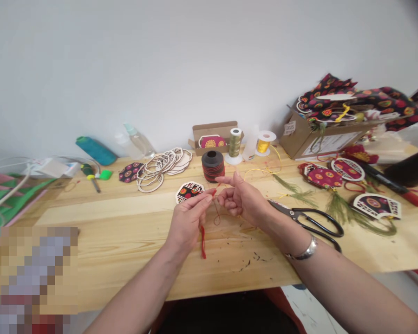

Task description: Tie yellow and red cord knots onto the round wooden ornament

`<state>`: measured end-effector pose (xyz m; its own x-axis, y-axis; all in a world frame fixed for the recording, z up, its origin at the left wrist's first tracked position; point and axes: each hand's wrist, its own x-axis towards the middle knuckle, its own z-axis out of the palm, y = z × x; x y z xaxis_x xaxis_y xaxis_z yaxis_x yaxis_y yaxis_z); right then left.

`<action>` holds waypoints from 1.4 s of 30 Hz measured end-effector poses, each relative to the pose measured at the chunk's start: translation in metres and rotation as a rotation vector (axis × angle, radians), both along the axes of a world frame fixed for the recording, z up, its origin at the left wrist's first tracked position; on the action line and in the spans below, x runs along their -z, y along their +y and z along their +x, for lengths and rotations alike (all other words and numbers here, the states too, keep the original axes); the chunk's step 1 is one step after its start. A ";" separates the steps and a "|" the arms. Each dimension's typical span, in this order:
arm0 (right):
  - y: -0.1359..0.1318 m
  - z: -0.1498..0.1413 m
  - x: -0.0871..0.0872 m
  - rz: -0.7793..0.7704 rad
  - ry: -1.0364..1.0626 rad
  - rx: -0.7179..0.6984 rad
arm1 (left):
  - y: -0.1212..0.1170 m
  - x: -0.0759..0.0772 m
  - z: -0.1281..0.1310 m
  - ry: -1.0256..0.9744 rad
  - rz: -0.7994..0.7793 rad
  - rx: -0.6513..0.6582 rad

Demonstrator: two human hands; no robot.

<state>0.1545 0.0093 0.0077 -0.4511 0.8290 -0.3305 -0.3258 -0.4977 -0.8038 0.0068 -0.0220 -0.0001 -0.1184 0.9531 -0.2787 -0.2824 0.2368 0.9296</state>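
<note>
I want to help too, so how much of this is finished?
Done: the patterned ornaments with wooden fronts look finished, over on the right. In hand: the left hand pinches red thread, with the right hand close beside it. Left: the pile of bare wooden frames has no fabric yet, and a loose fabric piece lies next to it.

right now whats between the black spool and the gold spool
A green thread spool and a clear bottle, seen in the head view.
</note>
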 end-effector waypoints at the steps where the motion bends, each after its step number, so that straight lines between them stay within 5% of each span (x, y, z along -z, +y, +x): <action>1: 0.000 0.000 0.000 0.003 0.000 -0.007 | 0.000 0.001 0.000 0.012 -0.003 0.011; 10: 0.002 -0.001 0.001 0.068 -0.140 -0.043 | 0.002 0.011 -0.004 0.100 0.030 0.022; 13: -0.004 0.004 -0.008 0.415 -0.526 -0.031 | 0.004 0.008 -0.004 0.070 0.012 -0.013; 17: -0.035 0.022 -0.026 1.024 -1.408 -0.076 | 0.006 0.000 -0.003 0.020 0.003 -0.056; 20: -0.066 0.046 -0.029 0.956 -1.839 -0.327 | 0.006 -0.001 -0.004 0.007 0.009 -0.073; 25: -0.096 0.085 -0.008 0.841 -2.056 -0.252 | 0.005 -0.001 -0.004 -0.010 0.015 -0.079; 31: -0.085 0.101 0.008 0.897 -2.091 -0.220 | 0.002 -0.003 -0.003 -0.024 -0.002 -0.066; 36: -0.062 0.089 -0.017 0.849 -2.027 -0.219 | -0.004 -0.017 -0.003 -0.057 -0.032 0.025; 40: -0.040 0.046 -0.041 1.056 -1.370 0.034 | -0.001 -0.032 -0.004 -0.071 -0.029 0.139; 42: -0.026 0.025 -0.045 1.018 -0.965 0.008 | 0.003 -0.036 -0.004 -0.084 -0.008 0.163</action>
